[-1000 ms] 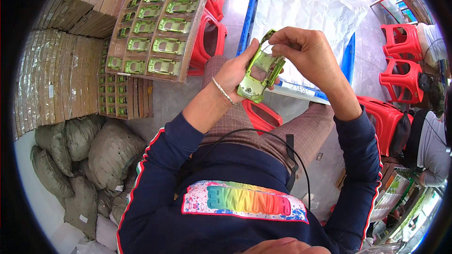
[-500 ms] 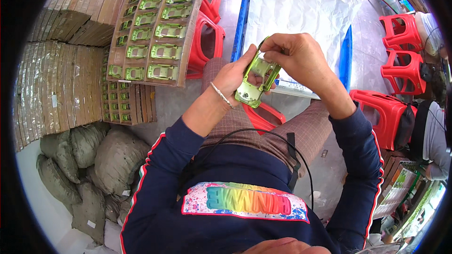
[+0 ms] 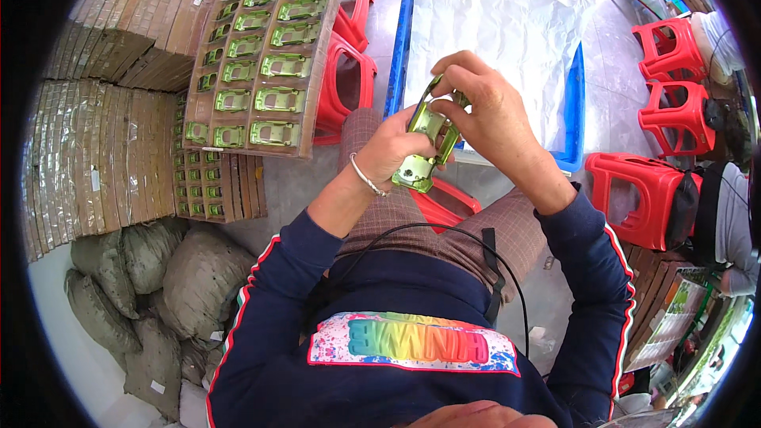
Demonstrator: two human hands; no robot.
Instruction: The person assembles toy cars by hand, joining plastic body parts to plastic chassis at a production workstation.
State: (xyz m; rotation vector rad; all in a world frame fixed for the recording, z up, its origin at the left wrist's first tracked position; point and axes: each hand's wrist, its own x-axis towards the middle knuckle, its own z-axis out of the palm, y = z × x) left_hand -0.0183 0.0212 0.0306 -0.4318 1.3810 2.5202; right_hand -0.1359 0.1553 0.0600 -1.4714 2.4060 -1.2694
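Observation:
Above my lap, my left hand [image 3: 388, 147] grips a shiny light-green toy car body shell [image 3: 414, 172] with cut-out openings. Its thumb lies across the middle of the shell, and its other fingers are mostly hidden beneath. My right hand [image 3: 490, 111] is closed at the shell's far end, thumb and fingers pinching around the edge there. A thin dark-edged part rises beside those fingertips; whether it belongs to the shell I cannot tell. Left of my hands, a brown compartment tray [image 3: 305, 128] holds rows of similar green car shells.
A blue-rimmed tub [image 3: 576, 111] covered with a white sheet [image 3: 495, 32] stands beyond my hands. Red stools [image 3: 346, 83] are beside the tray and at right. Stacked cartons [image 3: 99, 158] and grey sacks [image 3: 208, 273] line the left. Another person's sleeve [image 3: 733, 214] shows at far right.
My left thumb has moved across the middle of the shell, which has tilted. My right hand has shifted slightly left, its fingers now more raised at the far end.

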